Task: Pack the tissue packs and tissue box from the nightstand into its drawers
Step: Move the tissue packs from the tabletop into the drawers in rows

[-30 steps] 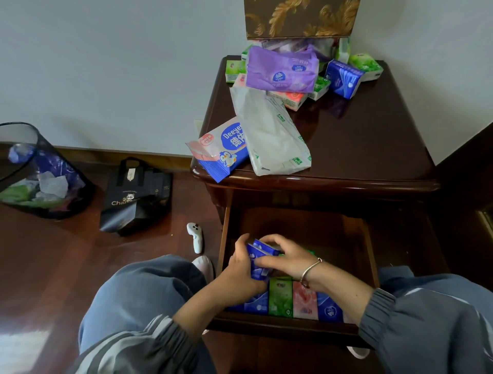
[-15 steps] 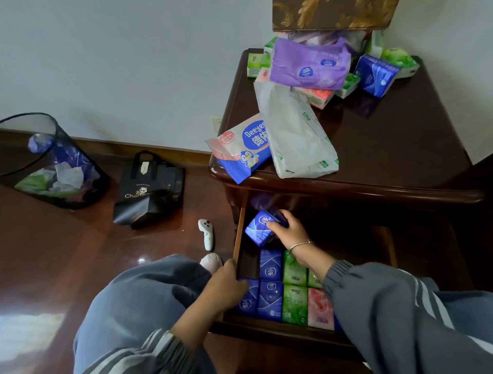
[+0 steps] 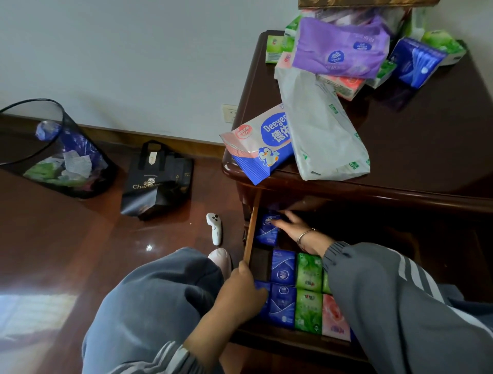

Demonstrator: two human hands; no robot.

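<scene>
The nightstand carries a pile of tissue packs: a purple one, a long white one, a blue and white Deeyeo pack hanging over the front edge, a dark blue pack and small green ones. The gold-patterned tissue box shows only at the top edge. In the open drawer, rows of blue, green and pink packs fill the front. My right hand grips a blue pack at the drawer's back left. My left hand clasps the drawer's left wall.
On the wooden floor to the left stand a black mesh bin with rubbish and a black paper bag. A white controller lies beside the nightstand. My knees and a white slipper are close to the drawer front.
My right hand carried the blue pack from the front rows to the drawer's back left and lowered it there. My left hand let go of it and moved to the drawer's left wall.
</scene>
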